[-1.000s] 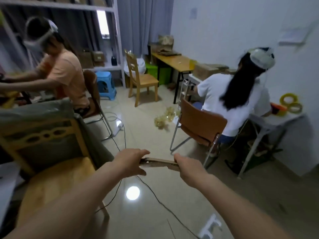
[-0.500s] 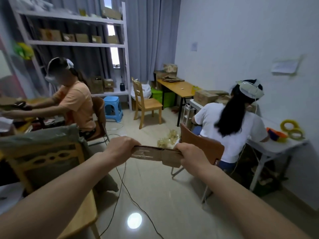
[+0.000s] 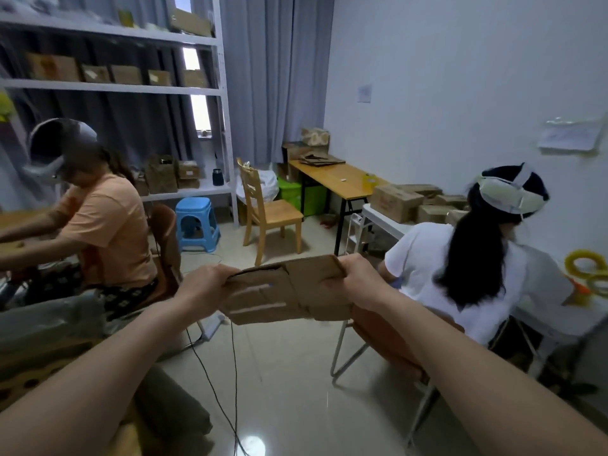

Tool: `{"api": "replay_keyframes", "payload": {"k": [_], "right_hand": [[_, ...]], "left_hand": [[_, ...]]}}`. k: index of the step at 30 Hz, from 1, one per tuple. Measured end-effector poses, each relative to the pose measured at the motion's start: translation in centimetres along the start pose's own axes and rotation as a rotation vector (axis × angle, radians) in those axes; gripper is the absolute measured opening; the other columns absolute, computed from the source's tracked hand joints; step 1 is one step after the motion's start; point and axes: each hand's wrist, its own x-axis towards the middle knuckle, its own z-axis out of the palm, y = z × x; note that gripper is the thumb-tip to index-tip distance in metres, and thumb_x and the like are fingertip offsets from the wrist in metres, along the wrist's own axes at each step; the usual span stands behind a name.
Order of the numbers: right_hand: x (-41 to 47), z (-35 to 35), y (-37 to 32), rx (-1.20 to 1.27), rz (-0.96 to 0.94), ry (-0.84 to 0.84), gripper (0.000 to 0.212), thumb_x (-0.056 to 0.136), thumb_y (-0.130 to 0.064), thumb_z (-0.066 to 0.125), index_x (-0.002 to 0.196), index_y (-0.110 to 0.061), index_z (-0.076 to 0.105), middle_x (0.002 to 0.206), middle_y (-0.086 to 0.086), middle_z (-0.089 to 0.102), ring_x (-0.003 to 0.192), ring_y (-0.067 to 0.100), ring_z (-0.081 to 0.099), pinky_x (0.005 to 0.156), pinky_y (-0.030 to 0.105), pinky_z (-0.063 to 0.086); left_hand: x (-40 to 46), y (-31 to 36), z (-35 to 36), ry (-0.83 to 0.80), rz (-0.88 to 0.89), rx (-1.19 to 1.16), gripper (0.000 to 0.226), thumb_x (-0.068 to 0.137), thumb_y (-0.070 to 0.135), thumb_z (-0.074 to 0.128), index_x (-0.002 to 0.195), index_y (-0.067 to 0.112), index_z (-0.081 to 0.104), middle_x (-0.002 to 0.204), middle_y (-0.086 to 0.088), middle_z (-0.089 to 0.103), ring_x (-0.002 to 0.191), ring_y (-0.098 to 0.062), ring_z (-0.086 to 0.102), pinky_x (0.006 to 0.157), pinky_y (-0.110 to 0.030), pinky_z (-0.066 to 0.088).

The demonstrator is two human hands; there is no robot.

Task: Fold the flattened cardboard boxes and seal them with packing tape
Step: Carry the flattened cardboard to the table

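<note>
Cardboard box [image 3: 289,289], still flat, held in mid-air between two outstretched arms.
The left hand [image 3: 205,286] grips the box's left edge with curled fingers, and the right hand [image 3: 360,279] grips its right edge, thumb on the near face; the box hangs above the tiled floor [image 3: 289,390], its creased face tilted toward the camera. Two seated people wearing headsets work at tables to either side; folded boxes [image 3: 398,202] stand on the table at the right, yellow tape rolls [image 3: 585,264] near its end.
</note>
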Motion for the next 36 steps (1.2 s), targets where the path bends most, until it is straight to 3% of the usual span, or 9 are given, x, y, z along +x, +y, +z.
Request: {"api": "replay_keyframes", "payload": {"k": [6, 9, 13, 15, 18, 21, 28, 32, 36], "right_hand": [[9.6, 0.7, 3.8, 0.100, 0.088, -0.003, 0.012, 0.084, -0.013, 0.069, 0.093, -0.021, 0.069, 0.094, 0.001, 0.070, 0.087, 0.016, 0.067, 0.077, 0.035, 0.057], [14.3, 0.1, 6.0, 0.094, 0.106, -0.046, 0.006, 0.088, -0.013, 0.065, 0.092, -0.016, 0.068, 0.091, 0.003, 0.070, 0.078, 0.014, 0.069, 0.062, 0.021, 0.054], [22.5, -1.4, 8.4, 0.023, 0.052, -0.074, 0.012, 0.087, -0.013, 0.065, 0.083, -0.024, 0.067, 0.088, -0.001, 0.070, 0.086, 0.016, 0.067, 0.081, 0.041, 0.056], [26.4, -2.0, 9.7, -0.020, 0.029, -0.081, 0.024, 0.087, -0.011, 0.064, 0.077, -0.034, 0.063, 0.087, -0.006, 0.067, 0.087, 0.013, 0.064, 0.083, 0.038, 0.054], [32.1, -3.5, 12.0, -0.144, 0.002, -0.113, 0.033, 0.090, -0.010, 0.060, 0.071, -0.037, 0.055, 0.082, -0.013, 0.058, 0.086, 0.012, 0.057, 0.074, 0.028, 0.044], [37.5, -5.2, 13.8, -0.362, -0.047, -0.149, 0.018, 0.090, -0.009, 0.057, 0.083, -0.025, 0.062, 0.087, -0.006, 0.056, 0.087, 0.016, 0.054, 0.070, 0.027, 0.036], [48.1, -5.6, 15.4, -0.515, -0.181, -0.081, 0.015, 0.088, -0.013, 0.055, 0.075, -0.021, 0.057, 0.081, -0.001, 0.060, 0.078, 0.020, 0.056, 0.066, 0.032, 0.043], [53.0, -6.0, 17.8, -0.528, -0.204, -0.044, 0.016, 0.090, -0.019, 0.056, 0.074, -0.024, 0.056, 0.082, -0.002, 0.063, 0.082, 0.021, 0.057, 0.075, 0.030, 0.040], [59.4, -6.9, 21.6, -0.512, -0.118, 0.004, 0.014, 0.087, -0.029, 0.064, 0.100, -0.025, 0.068, 0.095, -0.004, 0.066, 0.095, 0.019, 0.055, 0.088, 0.033, 0.042]], "left_hand": [[9.1, -3.8, 1.2, -0.066, -0.126, -0.319, 0.010, 0.089, 0.017, 0.066, 0.085, 0.025, 0.071, 0.083, 0.000, 0.071, 0.081, -0.015, 0.067, 0.078, -0.039, 0.056], [13.8, -5.9, 3.3, -0.106, -0.209, -0.474, 0.015, 0.087, 0.012, 0.068, 0.081, 0.025, 0.073, 0.086, -0.006, 0.071, 0.085, -0.024, 0.068, 0.082, -0.051, 0.055], [20.8, -6.8, 5.4, -0.137, -0.331, -0.544, 0.006, 0.086, 0.011, 0.068, 0.092, 0.013, 0.071, 0.093, -0.011, 0.070, 0.089, -0.026, 0.068, 0.083, -0.049, 0.056], [24.7, -6.5, 6.1, -0.136, -0.359, -0.505, 0.025, 0.085, 0.013, 0.071, 0.109, 0.018, 0.066, 0.104, -0.007, 0.068, 0.099, -0.023, 0.066, 0.085, -0.041, 0.056], [31.4, -5.4, 6.0, -0.050, -0.365, -0.475, 0.087, 0.072, 0.018, 0.082, 0.146, 0.024, 0.035, 0.134, -0.005, 0.054, 0.124, -0.023, 0.051, 0.098, -0.039, 0.048], [37.7, -4.0, 6.0, 0.014, -0.267, -0.371, 0.106, 0.064, 0.024, 0.087, 0.150, 0.027, 0.025, 0.143, -0.001, 0.047, 0.133, -0.019, 0.042, 0.106, -0.042, 0.040], [49.1, -3.7, 8.0, 0.034, 0.024, 0.062, 0.060, 0.073, 0.030, 0.082, 0.128, 0.030, 0.057, 0.117, 0.005, 0.064, 0.108, -0.015, 0.059, 0.093, -0.039, 0.051], [55.4, -5.4, 9.7, 0.017, -0.029, 0.155, 0.019, 0.087, 0.018, 0.068, 0.102, 0.030, 0.068, 0.092, 0.006, 0.066, 0.090, -0.015, 0.063, 0.081, -0.038, 0.054], [61.1, -8.9, 11.9, 0.027, -0.127, 0.108, 0.013, 0.091, 0.014, 0.061, 0.092, 0.026, 0.067, 0.086, 0.005, 0.062, 0.086, -0.016, 0.060, 0.079, -0.038, 0.053]]}}
